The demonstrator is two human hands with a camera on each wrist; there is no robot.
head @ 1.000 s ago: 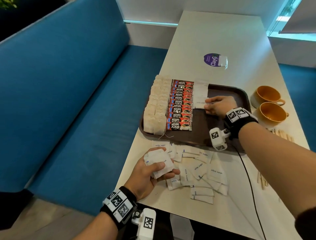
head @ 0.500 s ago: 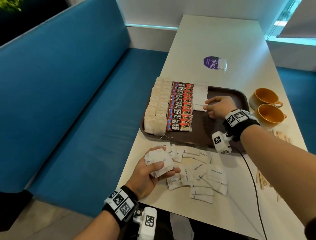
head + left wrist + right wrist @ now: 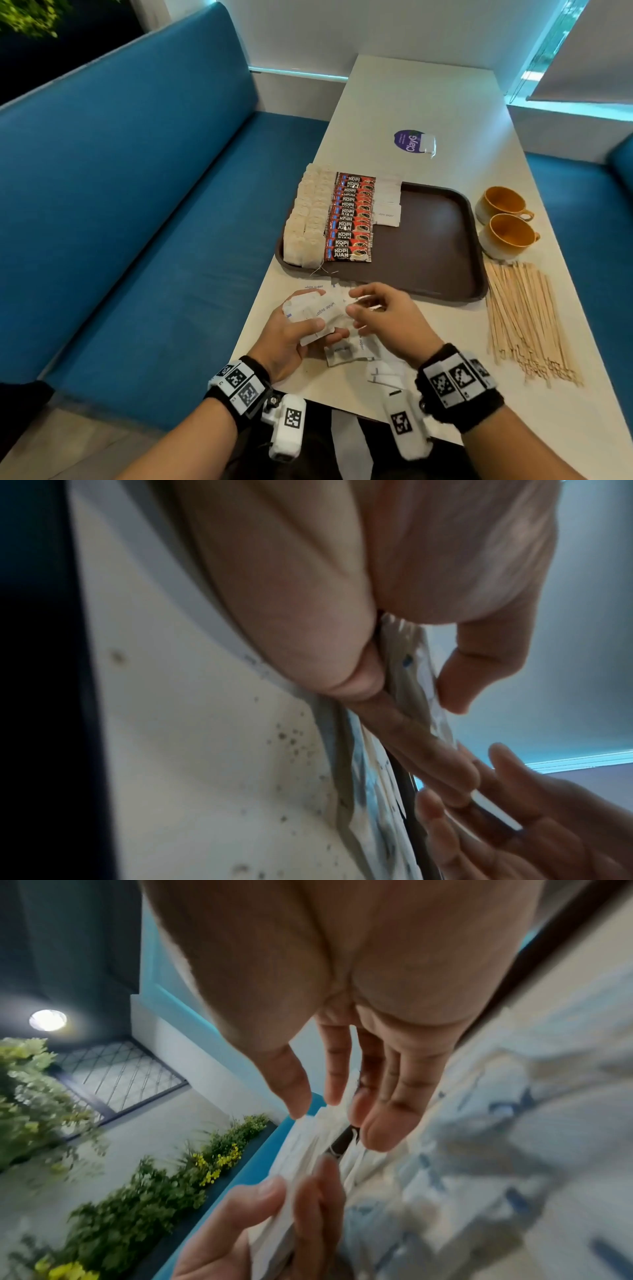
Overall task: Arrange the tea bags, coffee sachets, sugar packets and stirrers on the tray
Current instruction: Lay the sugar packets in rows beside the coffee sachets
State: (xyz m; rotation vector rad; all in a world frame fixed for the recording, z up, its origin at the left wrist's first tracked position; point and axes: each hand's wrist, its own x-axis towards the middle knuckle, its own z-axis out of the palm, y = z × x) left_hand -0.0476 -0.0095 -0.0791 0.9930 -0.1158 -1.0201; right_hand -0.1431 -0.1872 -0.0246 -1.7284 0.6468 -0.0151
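A brown tray (image 3: 431,246) holds a column of tea bags (image 3: 308,219) on its left, then a column of red coffee sachets (image 3: 351,219), then a few white sugar packets (image 3: 387,204). In front of the tray my left hand (image 3: 313,310) grips a stack of sugar packets (image 3: 317,313), also seen edge-on as the stack (image 3: 418,669) in the left wrist view. My right hand (image 3: 354,301) is at the stack's right edge with straight fingers, holding nothing; the right wrist view shows its fingertips (image 3: 298,1110) at the stack (image 3: 304,1153). Loose sugar packets (image 3: 346,353) lie under both hands. Wooden stirrers (image 3: 527,318) lie right of the tray.
Two orange cups (image 3: 501,202) (image 3: 510,236) stand right of the tray, behind the stirrers. A purple sticker (image 3: 411,142) sits farther back on the white table (image 3: 428,96). A blue bench (image 3: 137,205) runs along the table's left edge.
My right hand left the sugar packets on the tray and came back to the stack in my left hand. The left hand kept its grip and barely moved.
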